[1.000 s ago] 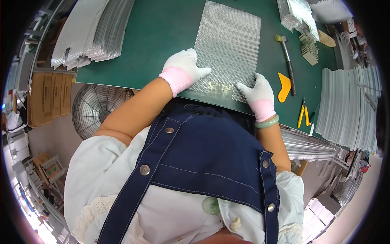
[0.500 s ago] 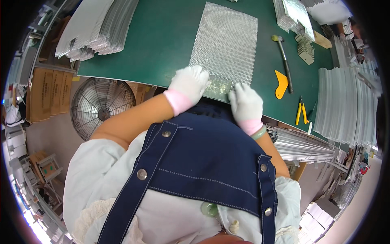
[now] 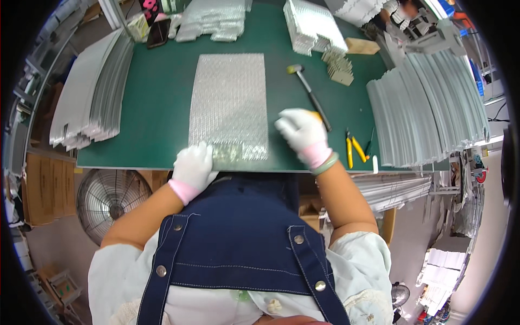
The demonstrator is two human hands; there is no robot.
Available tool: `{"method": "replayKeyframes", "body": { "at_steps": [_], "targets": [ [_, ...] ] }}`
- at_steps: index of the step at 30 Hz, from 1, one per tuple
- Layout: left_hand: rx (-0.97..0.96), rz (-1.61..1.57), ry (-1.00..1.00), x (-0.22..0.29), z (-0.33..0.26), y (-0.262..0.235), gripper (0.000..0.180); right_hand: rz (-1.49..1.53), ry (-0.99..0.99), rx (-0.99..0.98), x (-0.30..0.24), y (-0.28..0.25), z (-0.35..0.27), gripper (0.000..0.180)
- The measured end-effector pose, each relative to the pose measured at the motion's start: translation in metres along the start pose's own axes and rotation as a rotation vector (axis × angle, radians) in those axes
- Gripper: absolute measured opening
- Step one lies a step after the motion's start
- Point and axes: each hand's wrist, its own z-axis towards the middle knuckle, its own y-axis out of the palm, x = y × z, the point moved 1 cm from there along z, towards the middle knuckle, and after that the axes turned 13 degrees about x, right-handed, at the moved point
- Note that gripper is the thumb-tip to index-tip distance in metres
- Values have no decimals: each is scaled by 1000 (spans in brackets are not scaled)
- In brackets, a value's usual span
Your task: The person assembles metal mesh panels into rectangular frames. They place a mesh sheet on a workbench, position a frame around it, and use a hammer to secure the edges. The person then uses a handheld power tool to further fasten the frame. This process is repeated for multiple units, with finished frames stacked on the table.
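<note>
A silvery, textured mesh sheet (image 3: 228, 97) lies on the green tabletop in front of me, with a clear, shiny strip (image 3: 227, 153) along its near edge. At the sheet's near left corner is my left hand (image 3: 194, 165), in a white glove with a pink cuff. Its fingers are curled over that corner, and the thumb lies by the table edge. To the sheet's right, my gloved right hand (image 3: 303, 132) is raised and smeared by motion. It covers most of a yellow scraper (image 3: 313, 115); whether it touches the scraper cannot be told.
Beside the right hand lie a hammer (image 3: 311, 97) and yellow-handled pliers (image 3: 355, 149). Tall stacks of silvery panels stand at the left (image 3: 92, 92) and right (image 3: 428, 108). More panels (image 3: 314, 27), a wooden block (image 3: 363, 46) and a phone (image 3: 158, 33) are farther back.
My right hand has left the sheet's near edge and moved right, over the yellow scraper. My left hand remains at the near left corner. The whole view has shifted, showing more of the table's far side.
</note>
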Motion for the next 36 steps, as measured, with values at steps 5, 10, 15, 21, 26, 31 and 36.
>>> {"method": "replayKeyframes", "body": {
  "at_steps": [5,10,15,21,26,31,36],
  "targets": [
    [55,-49,-31,8,4,-3,62,-685,-23,302,192,-42,75,38],
    [85,12,-76,14,-1,2,66,-920,-148,281,236,-47,112,41],
    [78,27,-104,18,-4,2,71,-976,-141,69,239,-48,116,27],
    [83,14,-103,17,-2,0,65,-608,-52,-14,257,-101,117,31],
    [160,-33,-72,14,-8,2,61,-467,-71,200,185,-147,97,32],
    [100,-102,-87,24,-36,-13,44,612,601,35,-3,-103,-21,24],
    [444,-405,-271,30,-74,-30,32,1349,1356,-387,-72,-6,-160,36]
  ]
}}
